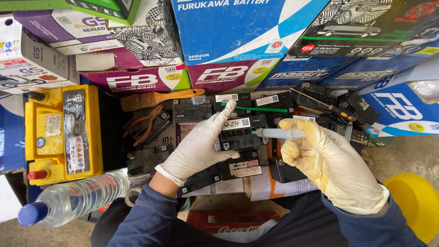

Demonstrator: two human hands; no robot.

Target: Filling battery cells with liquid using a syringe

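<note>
A small black battery (241, 132) is steadied from the left by the left hand (199, 148), gloved in white, fingers wrapped on its side and the index finger stretched up over its top edge. A clear syringe (279, 133) is gripped in the right hand (327, 160), gloved in yellowish latex, fingers closed round the barrel, tip pointed left and touching the battery's top right edge. The battery is set in the middle of a heap of other small black batteries (192, 110), straight ahead of the person.

A paintbrush (157, 98) with a wooden handle is laid across the heap's upper left, and orange-handled pliers (146, 123) are seen just below it. A screwdriver (327, 107) with a black and orange handle is laid at the upper right; a green rod (263, 109) is laid just above the held battery. A larger yellow battery (61, 132) is stood well to the left. A clear plastic bottle (75, 199) with a blue cap is lying at lower left. Stacked cardboard boxes (238, 41) are filling the top. A yellow funnel-like object (416, 203) is seen at lower right.
</note>
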